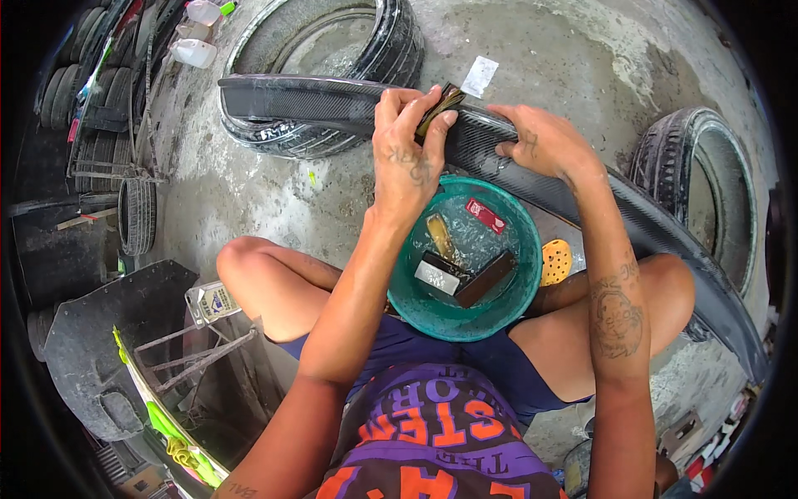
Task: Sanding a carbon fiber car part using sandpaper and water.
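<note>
A long, glossy carbon-fibre panel rests across a tyre and runs down to the right. My left hand is closed on a small dark folded pad at the panel's top edge. My right hand grips the panel farther right, thumb on its face and fingers over the back edge. Between my legs sits a green basin of water, holding dark blocks, a white-faced block, a yellowish piece and a red piece.
Tyres lie behind and at the right. A white paper scrap is on the concrete floor. Racked tyres, plastic jugs and dark body panels line the left. An orange clog shows beside the basin.
</note>
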Tool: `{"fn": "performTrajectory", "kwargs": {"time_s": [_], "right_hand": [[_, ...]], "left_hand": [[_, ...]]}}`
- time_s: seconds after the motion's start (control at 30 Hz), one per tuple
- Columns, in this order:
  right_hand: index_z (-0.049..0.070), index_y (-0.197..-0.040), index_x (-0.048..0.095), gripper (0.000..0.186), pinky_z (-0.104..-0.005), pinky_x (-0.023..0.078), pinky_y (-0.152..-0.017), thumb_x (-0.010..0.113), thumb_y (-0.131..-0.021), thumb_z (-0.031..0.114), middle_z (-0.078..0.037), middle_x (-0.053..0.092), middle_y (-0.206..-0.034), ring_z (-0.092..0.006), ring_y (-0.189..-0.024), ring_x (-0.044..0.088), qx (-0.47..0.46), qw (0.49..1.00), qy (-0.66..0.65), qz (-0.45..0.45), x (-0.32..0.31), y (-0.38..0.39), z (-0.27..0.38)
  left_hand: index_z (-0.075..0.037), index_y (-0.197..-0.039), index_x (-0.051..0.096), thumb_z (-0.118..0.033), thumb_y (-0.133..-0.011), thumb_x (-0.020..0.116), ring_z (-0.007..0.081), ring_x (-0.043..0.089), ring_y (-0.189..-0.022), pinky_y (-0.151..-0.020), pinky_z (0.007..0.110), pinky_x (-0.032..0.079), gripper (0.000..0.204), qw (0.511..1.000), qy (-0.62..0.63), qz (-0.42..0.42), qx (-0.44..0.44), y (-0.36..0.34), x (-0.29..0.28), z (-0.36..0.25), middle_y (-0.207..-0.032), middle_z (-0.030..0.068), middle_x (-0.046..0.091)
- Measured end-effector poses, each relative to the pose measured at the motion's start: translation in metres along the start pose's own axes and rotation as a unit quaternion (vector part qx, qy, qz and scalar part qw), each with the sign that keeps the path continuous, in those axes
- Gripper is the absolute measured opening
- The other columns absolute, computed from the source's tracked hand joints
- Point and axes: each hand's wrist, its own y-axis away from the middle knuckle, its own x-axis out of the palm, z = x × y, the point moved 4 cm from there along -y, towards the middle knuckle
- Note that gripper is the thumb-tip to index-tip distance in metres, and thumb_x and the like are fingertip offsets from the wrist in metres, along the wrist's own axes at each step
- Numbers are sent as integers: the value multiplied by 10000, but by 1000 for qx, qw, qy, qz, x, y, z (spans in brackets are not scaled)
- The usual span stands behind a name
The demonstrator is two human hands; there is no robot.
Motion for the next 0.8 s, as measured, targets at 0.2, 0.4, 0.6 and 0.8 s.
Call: {"fn": "performTrajectory", "kwargs": {"time_s": [0.2,0.4,0.6,0.8], "right_hand": [[127,-1465,635,605,-497,561,-1015,800,-897,255,-167,732,-1309,-374,-1238,677,7,1000,8,4,-2,2,2],[133,-1458,642,591,-502,562,-1008,796,-899,252,-175,734,-1298,-378,-1232,679,-5,1000,4,-14,3,1,-1],[137,-1456,644,591,-494,563,-1007,797,-895,240,-181,736,-1292,-377,-1229,681,-17,1000,11,-21,4,3,-1],[140,-1458,642,592,-493,560,-1019,796,-895,239,-176,730,-1311,-379,-1229,682,-33,999,17,-38,3,5,1]], "left_hand": [[29,-1170,760,-15,-899,795,300,653,-969,-840,382,539,277,998,-29,16,47,8,17,-6,-1064,143,661],[29,-1132,737,22,-898,742,351,594,-949,-846,444,508,235,994,15,33,103,5,17,-33,-1060,173,641],[15,-1126,749,16,-907,735,355,598,-961,-842,443,511,219,1000,1,-11,-18,-1,11,-18,-1050,165,658],[20,-1058,775,-25,-918,766,316,671,-987,-835,407,549,147,997,-35,29,60,-6,5,-26,-1039,158,683]]}}
